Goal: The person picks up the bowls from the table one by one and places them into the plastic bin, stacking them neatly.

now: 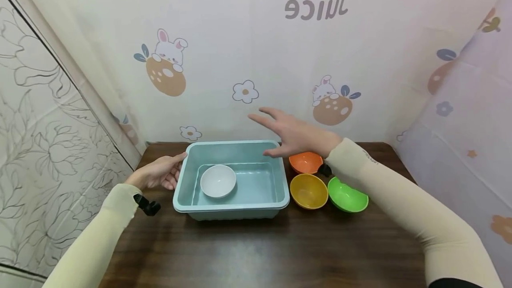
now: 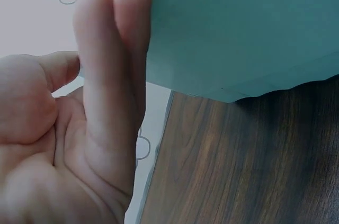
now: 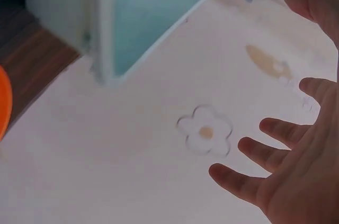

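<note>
A light blue rectangular plastic tub point(image 1: 256, 181) rests on the wooden table, its rim showing a doubled edge at the front right. My left hand point(image 1: 162, 173) holds its left rim, thumb at the top edge and fingers against the outer side. In the left wrist view the fingers point(image 2: 108, 75) reach up along the tub's wall point(image 2: 238, 28). Inside the tub, toward the left, sits a white bowl point(image 1: 218, 181). My right hand point(image 1: 298, 134) hangs in the air over the tub's back right corner, fingers spread, nothing in it; the right wrist view shows the spread fingers point(image 3: 265, 152) apart from the tub.
Right of the tub stand an orange bowl point(image 1: 306, 162), a yellow bowl point(image 1: 309, 191) and a green bowl point(image 1: 348, 195), the last partly covered by the right sleeve. A printed cloth point(image 1: 216, 57) hangs behind the table point(image 1: 248, 252) and continues on the right side.
</note>
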`<state>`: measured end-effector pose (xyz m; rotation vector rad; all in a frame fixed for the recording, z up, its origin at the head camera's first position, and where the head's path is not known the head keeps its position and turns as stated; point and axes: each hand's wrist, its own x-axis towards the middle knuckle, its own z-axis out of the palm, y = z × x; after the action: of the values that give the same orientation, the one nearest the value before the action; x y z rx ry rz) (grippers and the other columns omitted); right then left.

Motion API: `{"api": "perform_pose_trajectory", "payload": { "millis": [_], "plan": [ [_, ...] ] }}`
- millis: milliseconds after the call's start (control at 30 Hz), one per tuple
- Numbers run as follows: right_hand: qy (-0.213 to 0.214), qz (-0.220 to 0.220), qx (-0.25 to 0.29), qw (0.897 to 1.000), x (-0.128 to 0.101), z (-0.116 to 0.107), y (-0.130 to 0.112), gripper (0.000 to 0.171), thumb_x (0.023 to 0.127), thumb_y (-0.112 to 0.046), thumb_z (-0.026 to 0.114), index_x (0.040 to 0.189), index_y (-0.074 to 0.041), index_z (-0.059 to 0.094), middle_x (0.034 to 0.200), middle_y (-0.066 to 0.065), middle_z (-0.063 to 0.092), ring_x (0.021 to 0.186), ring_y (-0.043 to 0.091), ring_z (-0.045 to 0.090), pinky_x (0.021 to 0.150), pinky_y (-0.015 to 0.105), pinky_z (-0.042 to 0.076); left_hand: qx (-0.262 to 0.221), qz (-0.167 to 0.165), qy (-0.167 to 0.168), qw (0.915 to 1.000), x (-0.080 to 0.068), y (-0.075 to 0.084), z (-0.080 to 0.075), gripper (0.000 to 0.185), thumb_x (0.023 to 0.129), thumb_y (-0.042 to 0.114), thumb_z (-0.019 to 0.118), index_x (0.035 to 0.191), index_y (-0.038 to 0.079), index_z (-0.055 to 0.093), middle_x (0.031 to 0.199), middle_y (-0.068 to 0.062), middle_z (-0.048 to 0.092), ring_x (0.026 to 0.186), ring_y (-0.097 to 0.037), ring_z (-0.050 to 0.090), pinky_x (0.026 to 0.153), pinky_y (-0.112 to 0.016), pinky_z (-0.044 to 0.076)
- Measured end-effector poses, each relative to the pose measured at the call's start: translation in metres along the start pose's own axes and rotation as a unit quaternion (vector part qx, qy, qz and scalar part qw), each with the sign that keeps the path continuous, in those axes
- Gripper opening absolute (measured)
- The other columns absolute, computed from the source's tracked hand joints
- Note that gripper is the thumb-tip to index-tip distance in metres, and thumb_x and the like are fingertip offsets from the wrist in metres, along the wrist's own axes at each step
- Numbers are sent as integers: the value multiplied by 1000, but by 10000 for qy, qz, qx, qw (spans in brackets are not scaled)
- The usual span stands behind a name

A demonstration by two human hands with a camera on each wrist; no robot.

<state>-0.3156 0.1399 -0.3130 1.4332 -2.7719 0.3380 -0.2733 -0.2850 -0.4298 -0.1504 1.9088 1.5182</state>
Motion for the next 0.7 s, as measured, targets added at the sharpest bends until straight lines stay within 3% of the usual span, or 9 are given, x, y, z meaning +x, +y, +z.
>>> {"api": "perform_pose_trajectory", "payload": {
  "millis": [333, 700],
  "plan": [
    [157, 638, 127, 9978, -34, 4, 43, 95, 89, -44, 77, 164, -27, 23, 167, 25, 20, 145, 50, 37, 109, 67, 45, 413, 0, -244, 9989, -3, 3, -2, 70, 108, 63, 28, 108, -2, 56, 76, -5, 68, 51, -12, 68, 51, -27, 59],
    [-20, 1470, 193, 9889, -61, 19, 83, 94, 89, -46, 75, 165, -28, 21, 167, 26, 18, 149, 49, 30, 111, 72, 39, 444, 67, -250, 9987, -2, 3, -1, 69, 108, 62, 30, 107, -1, 58, 77, -7, 68, 51, -13, 69, 51, -27, 59]
  ]
}}
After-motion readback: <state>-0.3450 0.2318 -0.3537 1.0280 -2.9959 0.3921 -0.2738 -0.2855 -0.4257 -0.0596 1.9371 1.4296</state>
